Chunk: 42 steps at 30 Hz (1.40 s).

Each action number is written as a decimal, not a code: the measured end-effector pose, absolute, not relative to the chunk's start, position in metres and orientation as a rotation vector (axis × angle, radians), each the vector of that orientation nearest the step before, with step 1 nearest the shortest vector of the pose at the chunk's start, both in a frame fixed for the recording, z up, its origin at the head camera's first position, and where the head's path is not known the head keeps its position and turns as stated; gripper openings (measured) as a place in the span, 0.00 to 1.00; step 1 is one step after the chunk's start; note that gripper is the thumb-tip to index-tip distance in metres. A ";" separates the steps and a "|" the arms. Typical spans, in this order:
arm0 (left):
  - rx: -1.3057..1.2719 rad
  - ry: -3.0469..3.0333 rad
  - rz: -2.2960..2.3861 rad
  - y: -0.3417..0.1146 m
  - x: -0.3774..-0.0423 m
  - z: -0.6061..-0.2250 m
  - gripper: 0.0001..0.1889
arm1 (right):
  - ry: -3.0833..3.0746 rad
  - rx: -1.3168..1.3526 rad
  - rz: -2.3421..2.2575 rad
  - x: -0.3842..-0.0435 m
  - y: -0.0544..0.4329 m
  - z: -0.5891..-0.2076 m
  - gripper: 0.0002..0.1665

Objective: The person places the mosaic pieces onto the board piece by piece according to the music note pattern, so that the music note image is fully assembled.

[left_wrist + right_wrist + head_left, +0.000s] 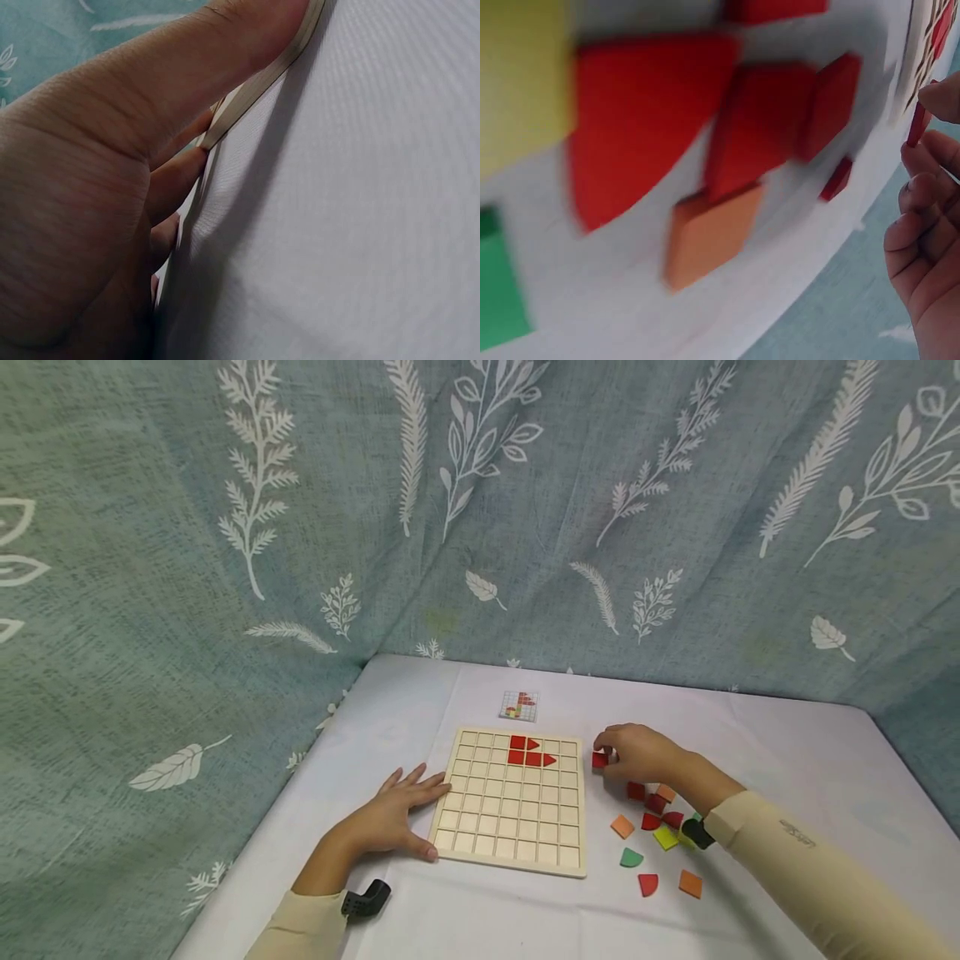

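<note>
Board (513, 808) (pale, gridded) between hands (397, 814) (637, 753)

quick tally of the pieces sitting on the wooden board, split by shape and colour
Red squares: 3
Red triangles: 2
Total on the wooden board: 5
</note>
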<state>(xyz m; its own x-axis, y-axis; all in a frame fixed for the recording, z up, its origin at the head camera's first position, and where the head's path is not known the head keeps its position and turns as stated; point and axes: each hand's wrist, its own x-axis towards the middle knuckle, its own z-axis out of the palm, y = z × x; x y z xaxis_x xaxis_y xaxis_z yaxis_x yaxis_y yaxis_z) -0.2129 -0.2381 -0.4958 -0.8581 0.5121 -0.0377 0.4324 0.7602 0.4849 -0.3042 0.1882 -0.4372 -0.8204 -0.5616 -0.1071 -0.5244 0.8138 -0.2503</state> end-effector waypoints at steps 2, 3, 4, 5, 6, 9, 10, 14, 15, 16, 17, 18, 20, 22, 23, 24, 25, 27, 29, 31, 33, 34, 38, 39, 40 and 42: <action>0.755 2.789 0.703 -0.238 -0.213 -0.496 0.61 | 2.815 -0.885 -0.318 -0.304 0.180 -0.436 0.20; 0.753 2.789 0.704 -0.238 -0.213 -0.496 0.61 | 2.812 -0.905 -0.323 -0.304 0.176 -0.435 0.20; 0.753 2.789 0.703 -0.238 -0.214 -0.496 0.61 | 2.814 -0.925 -0.318 -0.303 0.172 -0.435 0.19; 0.752 2.789 0.702 -0.238 -0.214 -0.496 0.62 | 2.815 -0.948 -0.319 -0.304 0.169 -0.435 0.18; 0.750 2.789 0.703 -0.239 -0.214 -0.497 0.62 | 2.816 -0.964 -0.322 -0.303 0.165 -0.435 0.17; 0.743 2.786 0.711 -0.239 -0.215 -0.498 0.61 | 2.815 -1.008 -0.339 -0.303 0.156 -0.436 0.14; 0.744 2.785 0.713 -0.239 -0.215 -0.498 0.61 | 2.814 -1.019 -0.346 -0.303 0.153 -0.437 0.14; 0.738 2.785 0.715 -0.239 -0.214 -0.500 0.61 | 2.818 -1.055 -0.353 -0.303 0.141 -0.441 0.15; 0.738 2.786 0.714 -0.239 -0.214 -0.500 0.61 | 2.815 -1.059 -0.355 -0.303 0.138 -0.442 0.15; 0.738 2.788 0.712 -0.239 -0.214 -0.500 0.61 | 2.812 -1.060 -0.357 -0.303 0.135 -0.442 0.15; 0.737 2.789 0.709 -0.239 -0.214 -0.500 0.62 | 2.810 -1.063 -0.350 -0.303 0.133 -0.443 0.16; 0.738 2.788 0.712 -0.239 -0.214 -0.500 0.62 | 2.804 -1.068 -0.357 -0.302 0.130 -0.443 0.15; 0.733 2.788 0.714 -0.238 -0.214 -0.499 0.62 | 2.793 -1.092 -0.364 -0.301 0.126 -0.444 0.15; 0.731 2.786 0.719 -0.238 -0.214 -0.498 0.62 | 2.785 -1.149 -0.359 -0.299 0.122 -0.445 0.14; 0.733 2.785 0.721 -0.238 -0.214 -0.498 0.62 | 2.781 -1.186 -0.354 -0.299 0.120 -0.445 0.14; 0.731 2.785 0.721 -0.238 -0.214 -0.497 0.62 | 2.775 -1.224 -0.357 -0.298 0.118 -0.445 0.13; 0.729 2.786 0.716 -0.238 -0.214 -0.497 0.62 | 2.772 -1.259 -0.352 -0.298 0.116 -0.446 0.12; 0.733 2.787 0.714 -0.239 -0.214 -0.497 0.62 | 2.761 -1.330 -0.354 -0.298 0.112 -0.446 0.10; 0.741 2.789 0.721 -0.239 -0.214 -0.496 0.61 | 2.754 -1.385 -0.360 -0.297 0.108 -0.444 0.09; 0.747 2.792 0.724 -0.239 -0.213 -0.495 0.61 | 2.745 -1.432 -0.359 -0.298 0.104 -0.442 0.08; 0.764 2.790 0.733 -0.239 -0.214 -0.494 0.61 | 2.738 -1.475 -0.346 -0.297 0.100 -0.441 0.07; 0.778 2.787 0.740 -0.239 -0.214 -0.494 0.61 | 2.734 -1.486 -0.334 -0.297 0.098 -0.440 0.07; 0.799 2.778 0.730 -0.239 -0.214 -0.495 0.60 | 2.722 -1.494 -0.306 -0.296 0.091 -0.440 0.05; 0.801 2.775 0.731 -0.239 -0.214 -0.495 0.60 | 2.717 -1.490 -0.307 -0.296 0.089 -0.440 0.05; 0.794 2.774 0.727 -0.239 -0.214 -0.496 0.60 | 2.716 -1.485 -0.304 -0.295 0.087 -0.441 0.04; 0.782 2.776 0.716 -0.240 -0.213 -0.496 0.59 | 2.716 -1.486 -0.296 -0.295 0.085 -0.444 0.04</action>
